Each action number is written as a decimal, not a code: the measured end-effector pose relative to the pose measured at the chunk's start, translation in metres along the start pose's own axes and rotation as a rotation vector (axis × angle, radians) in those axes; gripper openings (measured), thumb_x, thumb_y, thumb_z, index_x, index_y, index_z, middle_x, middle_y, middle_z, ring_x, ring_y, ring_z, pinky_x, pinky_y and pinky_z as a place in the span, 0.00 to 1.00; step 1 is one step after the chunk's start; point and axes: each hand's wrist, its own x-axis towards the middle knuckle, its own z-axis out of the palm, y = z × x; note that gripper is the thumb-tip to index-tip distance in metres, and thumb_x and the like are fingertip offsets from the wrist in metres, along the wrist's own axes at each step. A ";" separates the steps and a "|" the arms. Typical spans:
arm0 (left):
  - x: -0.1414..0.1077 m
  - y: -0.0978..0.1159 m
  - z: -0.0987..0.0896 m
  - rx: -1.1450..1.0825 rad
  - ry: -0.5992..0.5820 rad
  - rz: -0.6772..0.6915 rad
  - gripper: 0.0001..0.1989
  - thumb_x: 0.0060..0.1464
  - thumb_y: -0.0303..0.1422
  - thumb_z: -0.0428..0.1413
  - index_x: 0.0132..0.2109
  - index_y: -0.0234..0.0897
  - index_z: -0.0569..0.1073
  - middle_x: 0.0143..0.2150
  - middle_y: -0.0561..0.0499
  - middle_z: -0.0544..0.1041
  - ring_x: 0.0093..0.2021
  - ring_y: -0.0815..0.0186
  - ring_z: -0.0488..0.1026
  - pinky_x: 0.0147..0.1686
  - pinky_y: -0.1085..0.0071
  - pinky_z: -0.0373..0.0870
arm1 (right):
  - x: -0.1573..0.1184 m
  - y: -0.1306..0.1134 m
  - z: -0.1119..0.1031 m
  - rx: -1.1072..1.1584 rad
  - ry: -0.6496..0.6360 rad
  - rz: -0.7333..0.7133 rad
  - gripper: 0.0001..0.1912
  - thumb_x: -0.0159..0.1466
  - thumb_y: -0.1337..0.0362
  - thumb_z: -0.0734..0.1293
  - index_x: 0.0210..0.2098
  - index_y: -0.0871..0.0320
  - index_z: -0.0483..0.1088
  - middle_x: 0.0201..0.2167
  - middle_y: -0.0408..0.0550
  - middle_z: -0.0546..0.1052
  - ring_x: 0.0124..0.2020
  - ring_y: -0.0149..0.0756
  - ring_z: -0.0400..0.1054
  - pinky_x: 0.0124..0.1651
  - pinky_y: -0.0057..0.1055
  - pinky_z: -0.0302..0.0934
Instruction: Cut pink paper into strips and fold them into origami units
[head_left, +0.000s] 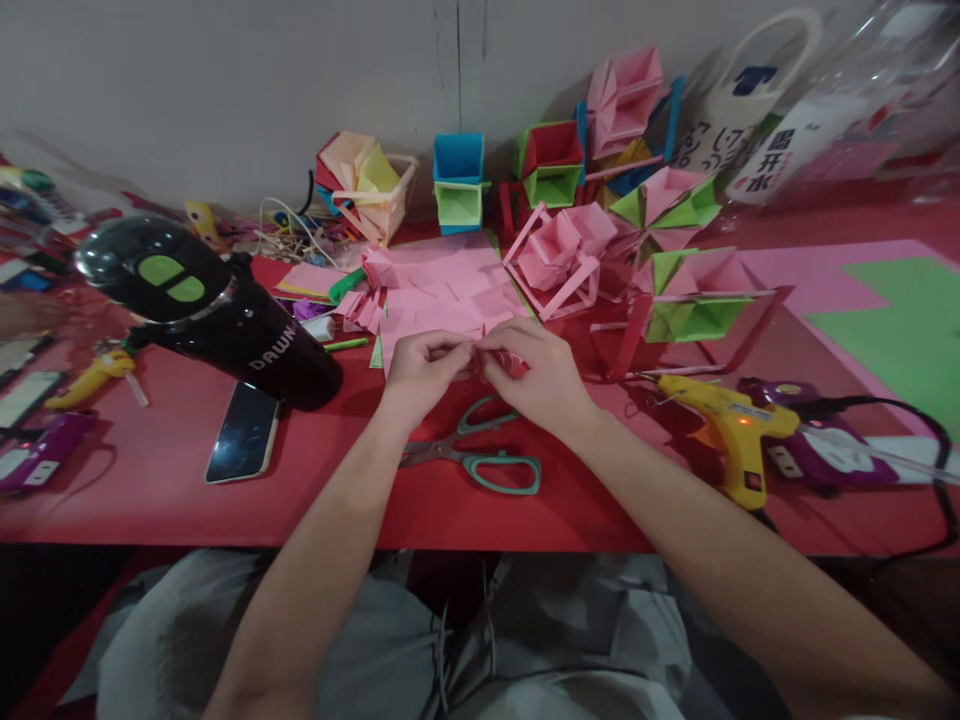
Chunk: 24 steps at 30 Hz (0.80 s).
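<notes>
My left hand [421,368] and my right hand [546,378] meet over the middle of the red table [330,515], fingertips pinched close together. Between them is a small piece of pinkish-red paper [513,362], mostly hidden by my fingers. Just below my hands lies a pair of scissors with green handles [501,488], blades pointing left. Beyond my fingertips are stacked sheets of pink paper [442,270], with small folded pink strips [361,310] at their left side.
Folded-paper wheels on frames [694,310] stand along the back and right. A yellow glue gun [739,425] with a cord is at right. A black tumbler [247,330] rises at left, beside a phone [241,435]. A plastic bottle [817,130] is at back right.
</notes>
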 end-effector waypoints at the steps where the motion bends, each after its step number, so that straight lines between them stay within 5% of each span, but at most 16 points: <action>1: 0.000 0.000 0.000 -0.006 0.014 0.002 0.07 0.47 0.33 0.64 0.34 0.36 0.82 0.31 0.51 0.83 0.32 0.65 0.81 0.38 0.65 0.82 | 0.000 0.000 0.000 -0.004 0.002 -0.013 0.11 0.62 0.73 0.65 0.39 0.55 0.77 0.36 0.49 0.78 0.39 0.39 0.74 0.46 0.39 0.70; 11: 0.002 0.004 -0.001 -0.095 0.129 0.011 0.09 0.46 0.35 0.64 0.36 0.36 0.81 0.31 0.52 0.82 0.34 0.64 0.81 0.40 0.65 0.81 | -0.002 -0.001 0.003 -0.059 -0.034 -0.078 0.16 0.64 0.69 0.67 0.50 0.50 0.77 0.48 0.52 0.76 0.51 0.46 0.70 0.55 0.48 0.66; 16: 0.005 0.003 -0.003 -0.059 0.177 0.074 0.09 0.47 0.36 0.64 0.36 0.37 0.81 0.29 0.53 0.81 0.32 0.65 0.80 0.39 0.66 0.81 | -0.001 -0.008 -0.002 -0.040 -0.021 -0.082 0.13 0.66 0.67 0.66 0.48 0.50 0.77 0.48 0.51 0.76 0.52 0.45 0.70 0.57 0.50 0.64; 21: 0.006 0.002 -0.009 0.022 0.215 0.186 0.10 0.51 0.38 0.63 0.39 0.37 0.81 0.34 0.51 0.82 0.36 0.63 0.81 0.42 0.64 0.81 | 0.003 -0.003 -0.005 0.064 0.252 0.146 0.19 0.66 0.58 0.69 0.57 0.49 0.69 0.58 0.54 0.72 0.62 0.51 0.64 0.63 0.55 0.60; 24: 0.005 0.002 -0.011 0.059 0.193 0.244 0.11 0.53 0.39 0.63 0.40 0.38 0.82 0.37 0.50 0.83 0.38 0.63 0.81 0.43 0.65 0.80 | 0.005 0.006 -0.003 0.347 0.292 0.366 0.23 0.65 0.50 0.70 0.56 0.50 0.69 0.54 0.53 0.75 0.56 0.46 0.70 0.56 0.48 0.69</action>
